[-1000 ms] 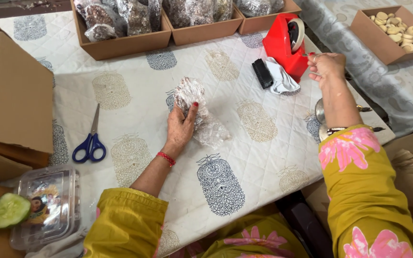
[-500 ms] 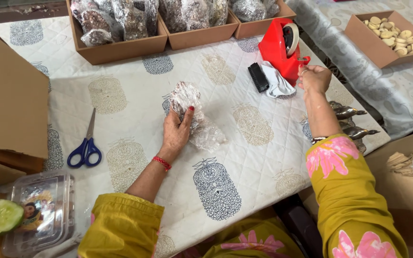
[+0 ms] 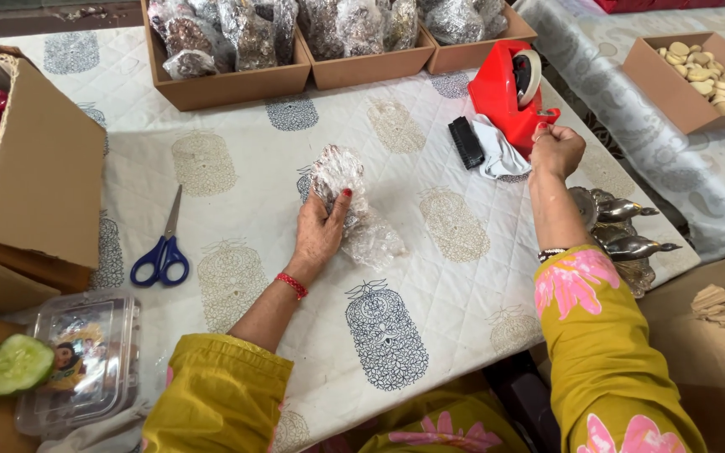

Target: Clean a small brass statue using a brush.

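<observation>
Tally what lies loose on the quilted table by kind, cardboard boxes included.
Open cardboard boxes of wrapped bundles: 3
Clear-wrapped bundle under the left hand: 1
Blue-handled scissors: 1
Red tape dispenser at the right hand: 1
Black ridged block: 1
White cloth: 1
Total: 8

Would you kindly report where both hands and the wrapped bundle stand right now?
Left hand holding bubble-wrapped bundle on the table. Right hand at red tape dispenser, fingers closed at its front edge. Nothing between them.
</observation>
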